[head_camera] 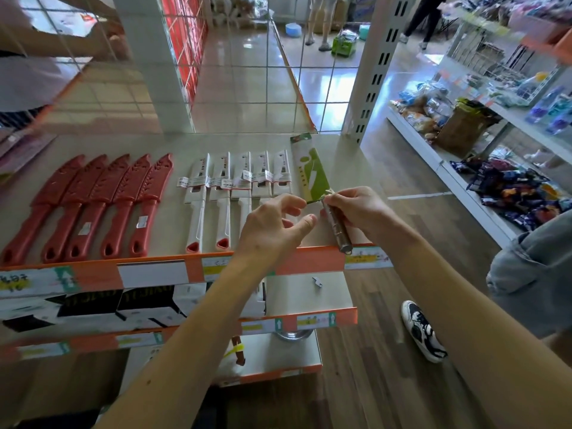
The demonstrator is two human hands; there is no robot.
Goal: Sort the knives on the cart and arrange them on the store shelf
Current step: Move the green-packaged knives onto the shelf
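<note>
My right hand (356,209) gripped a steel-handled knife (337,224) near the shelf's (312,258) front right corner, my left hand (272,224) pinching its green sleeve (312,174).

Shelf (173,144) — five red knives (89,205) far left of the hands, five white knives (235,181) just left; right hand (356,209) grips steel-handled knife (337,227) in green sleeve; left hand (275,224) pinches sleeve edge.

no legible text, shelf-edge price labels (366,257) and knife stickers (141,222) too blurred to read
</note>
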